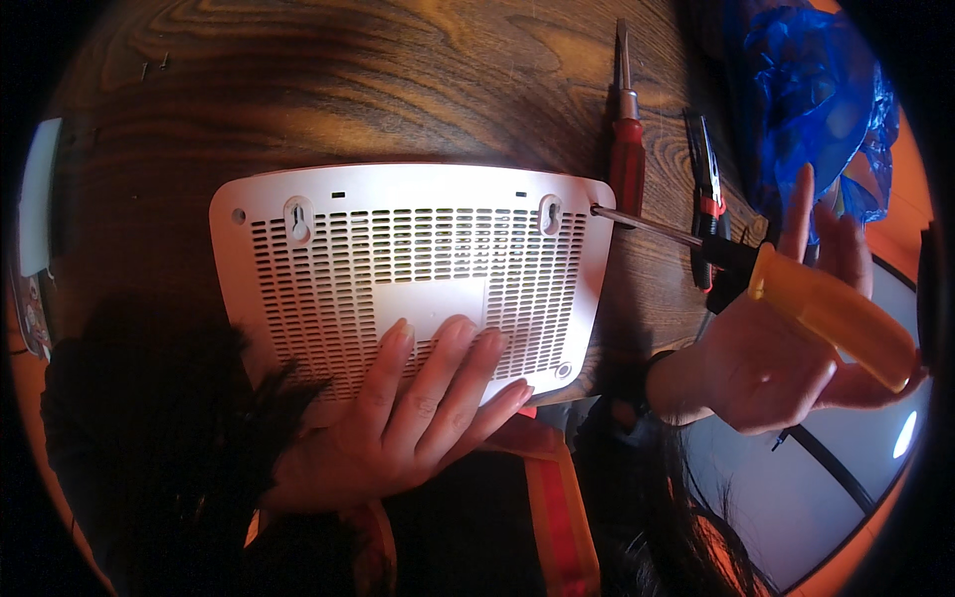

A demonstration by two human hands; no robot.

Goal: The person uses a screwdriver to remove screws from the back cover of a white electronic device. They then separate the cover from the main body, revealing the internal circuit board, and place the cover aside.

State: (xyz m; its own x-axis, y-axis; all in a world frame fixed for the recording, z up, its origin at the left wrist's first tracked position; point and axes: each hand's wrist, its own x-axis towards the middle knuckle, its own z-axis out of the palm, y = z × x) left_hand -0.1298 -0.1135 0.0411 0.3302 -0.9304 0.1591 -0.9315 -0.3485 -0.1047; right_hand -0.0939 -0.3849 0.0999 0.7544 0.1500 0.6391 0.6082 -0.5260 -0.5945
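A white plastic case (428,186) with a slotted vent grid, two keyhole mounts and corner screw holes lies on the dark wooden table. My left hand (423,408) rests flat over its near part, fingers slightly apart. A screwdriver with a yellow handle (831,313) has its tip at the hole in the case's far right corner. To the right, my right hand (771,363) is spread around that handle, which passes in front of the palm. Its fingers are stretched out, not wrapped round the handle; whether the palm touches it is unclear.
Beyond the case's right side lie a red-handled screwdriver (628,159) and pliers (708,194) with red and black grips. A crumpled blue plastic bag (811,90) is at the far right. Small screws (154,67) lie far left. A white object (40,194) stands at the left edge.
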